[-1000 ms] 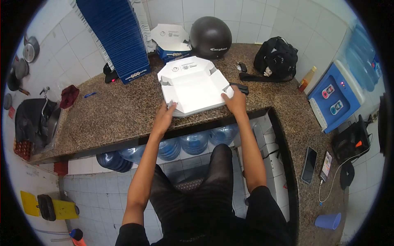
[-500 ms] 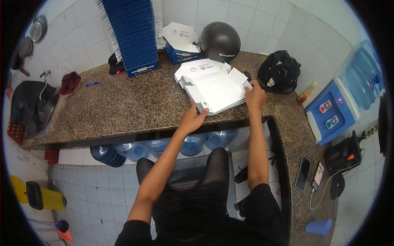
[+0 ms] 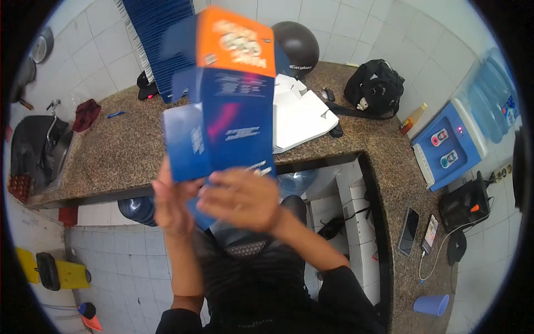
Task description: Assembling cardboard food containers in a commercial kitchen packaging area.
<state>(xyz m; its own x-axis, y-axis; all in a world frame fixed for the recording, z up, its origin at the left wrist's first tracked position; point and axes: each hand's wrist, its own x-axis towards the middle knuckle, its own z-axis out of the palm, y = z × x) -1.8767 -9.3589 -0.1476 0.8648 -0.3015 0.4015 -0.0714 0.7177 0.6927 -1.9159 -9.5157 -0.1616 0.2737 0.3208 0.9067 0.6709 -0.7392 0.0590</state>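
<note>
Looking down from head height, both hands are raised close to the camera, holding a flat blue and orange cardboard box upright in front of the chest. The left hand has its grip closed on the box's lower left edge. The right hand spreads across the lower front, fingers curled against the card; motion blur hides how firmly it clasps. Below lies a pale tiled floor. Beyond the hands runs an L-shaped speckled stone tabletop, with large water bottles stored beneath. On it, farther off, lie flattened white cartons, a black bag, a dark helmet and a stack of blue cartons against the white-tiled wall.
</note>
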